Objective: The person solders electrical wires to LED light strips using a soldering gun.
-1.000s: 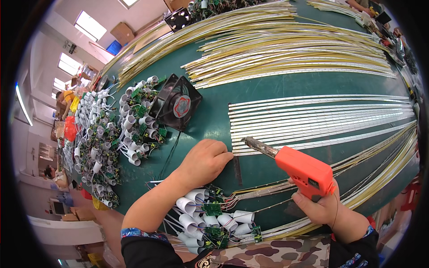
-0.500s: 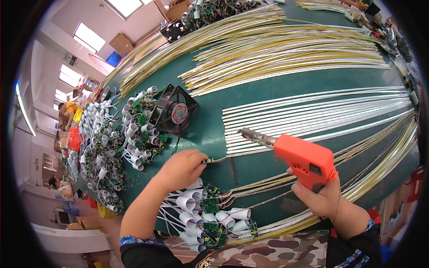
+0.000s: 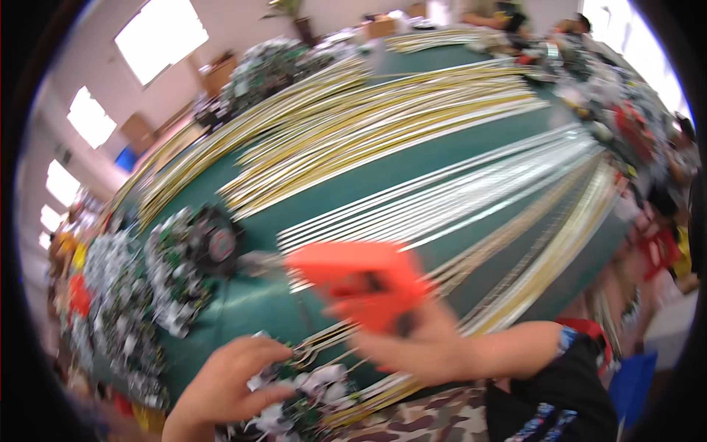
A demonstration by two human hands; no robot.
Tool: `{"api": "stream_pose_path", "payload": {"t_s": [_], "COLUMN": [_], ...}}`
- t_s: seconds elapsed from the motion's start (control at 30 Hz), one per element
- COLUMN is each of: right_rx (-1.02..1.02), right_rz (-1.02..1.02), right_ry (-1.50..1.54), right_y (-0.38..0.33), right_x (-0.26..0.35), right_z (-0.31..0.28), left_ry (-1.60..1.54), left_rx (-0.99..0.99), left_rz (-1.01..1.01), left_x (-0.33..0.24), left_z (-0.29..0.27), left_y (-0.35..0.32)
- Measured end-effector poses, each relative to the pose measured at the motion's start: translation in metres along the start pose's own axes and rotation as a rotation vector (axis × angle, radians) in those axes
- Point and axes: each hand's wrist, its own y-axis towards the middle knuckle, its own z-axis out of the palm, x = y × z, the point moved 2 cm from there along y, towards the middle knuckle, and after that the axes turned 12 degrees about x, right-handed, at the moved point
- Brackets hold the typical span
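My right hand (image 3: pixel 423 350) grips a red soldering gun (image 3: pixel 361 276) by its handle, its metal tip pointing left toward a black square fan. Below and to the left, my left hand (image 3: pixel 232 379) reaches over a cluster of white lamp bases with green circuit boards (image 3: pixel 324 387). Its thumb and index finger are apart, and I see nothing between them. Beyond the gun, a row of thin white LED strips (image 3: pixel 442 199) lies side by side, their left ends partly hidden by it. Motion blurs the frame.
The black fan (image 3: pixel 215 239) stands left on the green table (image 3: pixel 258 295). More lamp bases with boards (image 3: pixel 125 309) are heaped at the far left. Long yellow and white strips (image 3: pixel 390 121) cover the far side. People sit at the table's far end.
My view has swung right. My left hand has let go of the small board at a strip's end and come down to the near cluster. The soldering gun has turned and moved left.
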Motion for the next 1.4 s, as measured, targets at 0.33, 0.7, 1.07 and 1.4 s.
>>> {"api": "stream_pose_path", "payload": {"t_s": [0.33, 0.7, 1.07, 1.4], "right_rx": [0.386, -0.049, -0.256, -0.568], "right_rz": [-0.147, 1.036, 1.011, 0.606], "right_ry": [-0.875, -1.71, -1.693, -1.81], "right_y": [0.015, -0.1, -0.137, -0.128], "right_x": [-0.002, 0.032, 0.048, -0.006], "right_z": [-0.022, -0.228, -0.269, -0.475], "left_ry": [-0.532, -0.368, -0.244, -0.421], "left_rx": [0.111, 0.428, 0.62, 0.486], "left_rz": [-0.158, -0.199, -0.153, -0.087], "left_x": [0.012, 0.055, 0.066, 0.053], "left_z": [0.025, 0.032, 0.037, 0.031], "left_y": [0.018, 0.006, 0.015, 0.002]}}
